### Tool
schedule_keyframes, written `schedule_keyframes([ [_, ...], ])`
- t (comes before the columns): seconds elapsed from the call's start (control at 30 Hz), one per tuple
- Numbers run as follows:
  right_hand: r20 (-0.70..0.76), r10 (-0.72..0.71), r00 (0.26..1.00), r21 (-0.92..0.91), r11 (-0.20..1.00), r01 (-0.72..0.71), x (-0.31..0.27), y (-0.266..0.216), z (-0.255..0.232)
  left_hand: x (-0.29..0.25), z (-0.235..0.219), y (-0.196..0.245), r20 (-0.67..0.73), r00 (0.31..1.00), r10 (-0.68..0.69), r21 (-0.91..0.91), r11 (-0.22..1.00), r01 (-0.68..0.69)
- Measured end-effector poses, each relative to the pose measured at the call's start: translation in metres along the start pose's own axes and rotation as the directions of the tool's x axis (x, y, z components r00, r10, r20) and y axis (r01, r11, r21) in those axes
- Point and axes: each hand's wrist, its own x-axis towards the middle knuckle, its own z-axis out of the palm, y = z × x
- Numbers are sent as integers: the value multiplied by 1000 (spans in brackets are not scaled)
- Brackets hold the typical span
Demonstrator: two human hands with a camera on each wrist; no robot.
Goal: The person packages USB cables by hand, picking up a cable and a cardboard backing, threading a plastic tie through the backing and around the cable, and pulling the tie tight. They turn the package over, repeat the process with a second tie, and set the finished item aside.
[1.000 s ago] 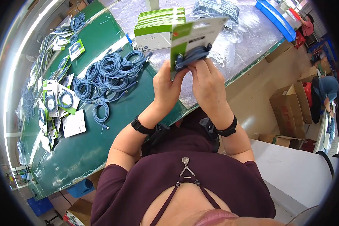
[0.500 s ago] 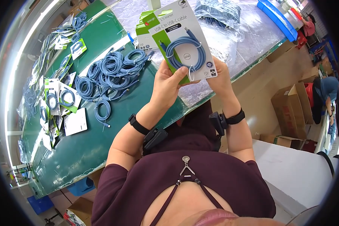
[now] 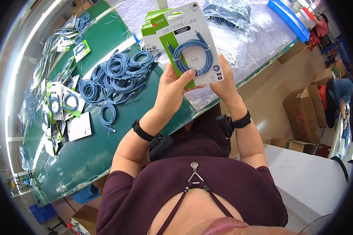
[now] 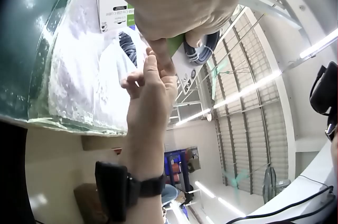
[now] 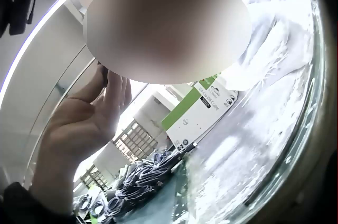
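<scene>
A white and green retail card (image 3: pixel 206 29) faces up toward the head camera, held above the table. A coiled blue USB-C cable (image 3: pixel 208 58) is fastened to its front, with a white tie at the bottom of the coil. My left hand (image 3: pixel 172 89) grips the card's lower left corner, thumb on the front beside the coil and fingers behind. At the lower right edge is my right hand (image 3: pixel 226 84), its fingers bent behind the card and mostly hidden in the head view. The left wrist view shows the right hand's fingertips (image 4: pixel 151 64) against the card's back.
Loose coiled blue cables (image 3: pixel 115 74) lie on the green table (image 3: pixel 106 156), left of the hands. Carded cables (image 3: pixel 60 102) are heaped farther left. Behind the held card stand stacked cards (image 3: pixel 148 31), with a plastic bag of cables (image 3: pixel 233 13) and a blue tray (image 3: pixel 288 19) nearby.
The card was tipped nearly edge-on with both hands beneath it; it has turned to face the head camera. Over the last half second, the right hand has slid slightly lower behind the right edge.
</scene>
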Motion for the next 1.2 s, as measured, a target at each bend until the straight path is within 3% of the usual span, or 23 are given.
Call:
schedule_keyframes([
  [0.1,65,228,972,209,949,-236,-7,-13,3,-2,-2,3,-2,1000,-2,8,1000,2],
  [0.13,62,231,971,210,948,-239,-8,-13,2,-3,-2,3,-2,1000,-18,12,1000,18],
  [0.23,88,128,988,247,958,-147,-3,-10,-2,-2,-4,5,2,999,-42,23,999,42],
  [0.4,45,132,990,150,979,-137,-7,-7,8,0,-15,-6,-23,1000,-9,30,999,10],
  [0.53,-4,210,978,281,938,-201,-15,-12,20,-3,-19,-12,1,1000,-26,-70,997,26],
  [0.63,-37,37,999,316,948,-23,-19,-5,23,-4,-22,-18,49,998,-28,-124,992,34],
  [0.8,-82,105,991,317,946,-74,-25,3,35,6,-35,-22,-6,999,-34,-71,997,34],
  [0.9,56,157,986,83,983,-161,-25,23,29,10,-47,-16,-75,997,25,56,998,-20],
  [1.03,-27,245,969,19,969,-245,-23,42,26,9,-60,-7,-42,999,7,66,998,-4],
  [1.07,-31,238,971,28,971,-237,-22,42,27,9,-62,-6,-34,999,-33,-23,999,33],
  [1.13,29,367,930,128,921,-368,-23,34,28,8,-68,-6,-14,994,-112,-200,974,107],
  [1.17,68,428,901,175,884,-433,-25,31,29,8,-76,-10,-24,994,-105,-193,976,99],
  [1.2,76,421,904,187,884,-428,-28,30,31,9,-88,-16,96,990,-99,-295,948,124],
])
